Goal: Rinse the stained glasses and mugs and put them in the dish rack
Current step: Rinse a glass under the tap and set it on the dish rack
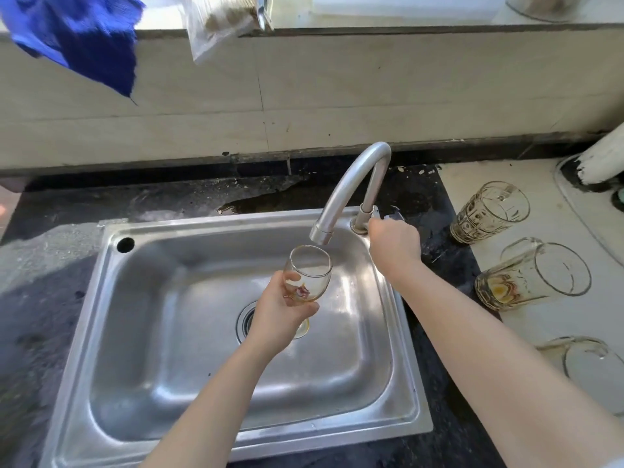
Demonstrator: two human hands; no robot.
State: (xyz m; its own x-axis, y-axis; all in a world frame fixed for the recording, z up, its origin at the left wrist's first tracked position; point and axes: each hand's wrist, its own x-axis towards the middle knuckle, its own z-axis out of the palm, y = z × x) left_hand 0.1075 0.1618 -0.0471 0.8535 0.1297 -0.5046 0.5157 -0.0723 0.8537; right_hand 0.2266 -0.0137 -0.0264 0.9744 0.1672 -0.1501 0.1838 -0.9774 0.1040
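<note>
Here the left hand (282, 314) grips a wine glass (309, 276) under the spout (320, 233), the right hand (393, 239) clasping the tap handle (391, 216).

A stained wine glass (309, 275) is tilting beneath the faucet spout over the sink, while three stained tumblers (533, 275) are standing on the counter at right.

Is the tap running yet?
Off, as far as visible: no stream falls from the faucet spout into the wine glass held under it by the left hand. The right hand is at the handle.
</note>
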